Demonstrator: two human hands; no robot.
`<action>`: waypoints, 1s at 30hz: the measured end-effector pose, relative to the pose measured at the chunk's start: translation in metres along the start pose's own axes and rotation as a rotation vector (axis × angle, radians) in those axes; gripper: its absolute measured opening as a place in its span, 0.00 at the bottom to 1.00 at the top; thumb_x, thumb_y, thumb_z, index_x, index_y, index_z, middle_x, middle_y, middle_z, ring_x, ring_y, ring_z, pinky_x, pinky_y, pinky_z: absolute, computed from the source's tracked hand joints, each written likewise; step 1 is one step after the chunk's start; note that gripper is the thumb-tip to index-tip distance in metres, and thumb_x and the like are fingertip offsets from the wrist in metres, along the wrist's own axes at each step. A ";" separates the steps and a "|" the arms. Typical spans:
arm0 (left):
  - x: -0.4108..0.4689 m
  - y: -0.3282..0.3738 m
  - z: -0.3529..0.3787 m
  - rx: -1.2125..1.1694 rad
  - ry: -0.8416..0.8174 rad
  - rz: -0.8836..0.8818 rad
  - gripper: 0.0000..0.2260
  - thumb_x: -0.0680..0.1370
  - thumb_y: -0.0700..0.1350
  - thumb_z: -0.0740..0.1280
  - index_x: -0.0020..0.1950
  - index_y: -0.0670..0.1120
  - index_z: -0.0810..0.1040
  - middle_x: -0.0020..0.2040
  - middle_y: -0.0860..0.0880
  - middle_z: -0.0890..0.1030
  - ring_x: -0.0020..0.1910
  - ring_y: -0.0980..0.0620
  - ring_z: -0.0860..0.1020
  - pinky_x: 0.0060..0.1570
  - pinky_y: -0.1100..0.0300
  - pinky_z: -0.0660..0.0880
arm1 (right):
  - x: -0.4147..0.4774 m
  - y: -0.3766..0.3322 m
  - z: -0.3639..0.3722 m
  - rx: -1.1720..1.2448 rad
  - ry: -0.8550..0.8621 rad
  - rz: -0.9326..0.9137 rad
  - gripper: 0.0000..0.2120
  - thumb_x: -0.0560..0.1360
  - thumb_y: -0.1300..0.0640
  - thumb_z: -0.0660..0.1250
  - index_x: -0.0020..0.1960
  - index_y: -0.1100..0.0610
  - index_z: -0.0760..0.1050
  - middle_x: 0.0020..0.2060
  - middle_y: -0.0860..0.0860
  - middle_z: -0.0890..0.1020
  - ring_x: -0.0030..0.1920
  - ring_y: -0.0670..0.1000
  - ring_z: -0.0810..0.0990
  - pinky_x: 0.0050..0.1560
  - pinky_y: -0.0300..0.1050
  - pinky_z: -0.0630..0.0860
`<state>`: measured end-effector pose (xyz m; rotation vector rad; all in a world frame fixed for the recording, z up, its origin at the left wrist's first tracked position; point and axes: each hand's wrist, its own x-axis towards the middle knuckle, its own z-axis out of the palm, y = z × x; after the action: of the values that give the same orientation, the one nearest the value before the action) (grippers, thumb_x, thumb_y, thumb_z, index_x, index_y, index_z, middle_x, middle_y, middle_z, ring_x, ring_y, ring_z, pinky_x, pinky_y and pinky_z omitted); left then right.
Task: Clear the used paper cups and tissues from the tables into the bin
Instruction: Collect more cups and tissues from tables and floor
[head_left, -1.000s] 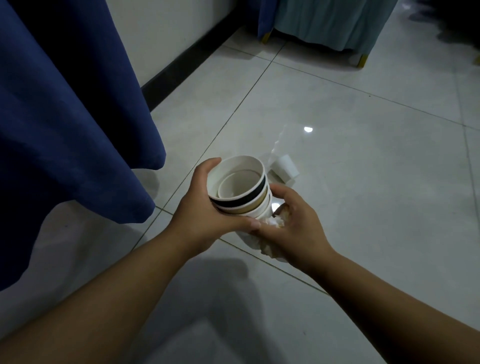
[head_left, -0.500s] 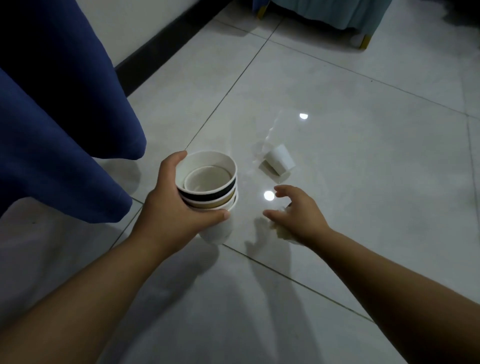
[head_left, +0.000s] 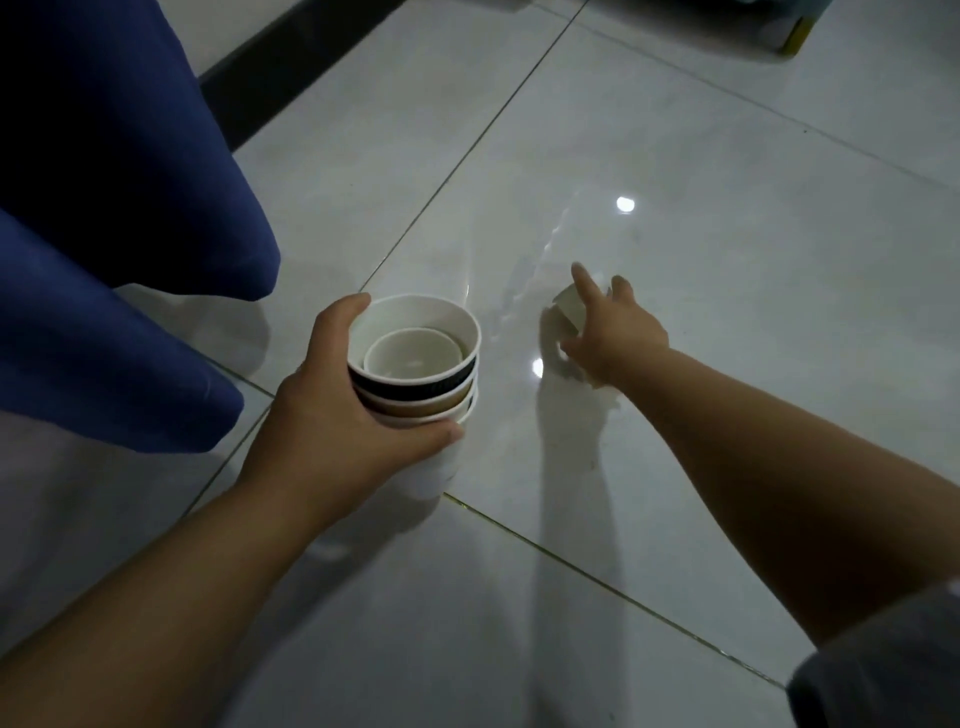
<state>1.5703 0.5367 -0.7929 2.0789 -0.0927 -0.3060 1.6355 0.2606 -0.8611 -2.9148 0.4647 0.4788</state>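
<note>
My left hand (head_left: 332, 415) grips a stack of nested paper cups (head_left: 415, 353), white, black and brown, held upright just above the tiled floor. A single white paper cup (head_left: 569, 309) lies on its side on the floor to the right. My right hand (head_left: 618, 338) is stretched out over it, with forefinger and thumb spread on either side of the cup. A pale sliver of crumpled tissue (head_left: 600, 385) shows under that palm, held by the lower fingers; most of it is hidden.
Dark blue cloth (head_left: 104, 234) hangs down on the left, close to my left arm. A black baseboard (head_left: 291, 67) runs along the wall at the top left. A yellow furniture foot (head_left: 795, 36) stands at the top right. Glossy grey tiles cover the floor.
My right hand left the cup stack, carrying the tissue, and reached forward to the fallen cup. My left hand kept the stack and lowered toward the floor.
</note>
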 end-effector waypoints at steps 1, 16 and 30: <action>-0.001 -0.003 0.000 0.000 -0.005 -0.010 0.45 0.57 0.56 0.81 0.65 0.69 0.56 0.49 0.77 0.68 0.50 0.72 0.71 0.44 0.70 0.67 | 0.002 0.000 0.001 0.014 0.014 -0.004 0.34 0.75 0.45 0.64 0.75 0.40 0.49 0.68 0.55 0.63 0.50 0.61 0.77 0.41 0.48 0.74; -0.065 0.068 -0.031 0.043 -0.287 -0.141 0.45 0.60 0.53 0.80 0.68 0.69 0.56 0.54 0.67 0.72 0.54 0.60 0.74 0.48 0.65 0.69 | -0.151 -0.021 -0.060 0.415 -0.042 0.177 0.17 0.73 0.43 0.66 0.56 0.52 0.71 0.44 0.48 0.75 0.42 0.52 0.77 0.42 0.49 0.77; -0.147 0.334 -0.144 0.180 -0.408 -0.051 0.41 0.60 0.55 0.78 0.62 0.74 0.55 0.55 0.64 0.72 0.53 0.58 0.74 0.51 0.59 0.74 | -0.373 -0.039 -0.378 1.249 0.268 0.296 0.12 0.67 0.42 0.71 0.42 0.46 0.71 0.38 0.52 0.81 0.37 0.55 0.82 0.36 0.54 0.81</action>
<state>1.4853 0.5176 -0.4101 2.1700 -0.3228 -0.7756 1.4205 0.3266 -0.3784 -1.6928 0.8371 -0.1735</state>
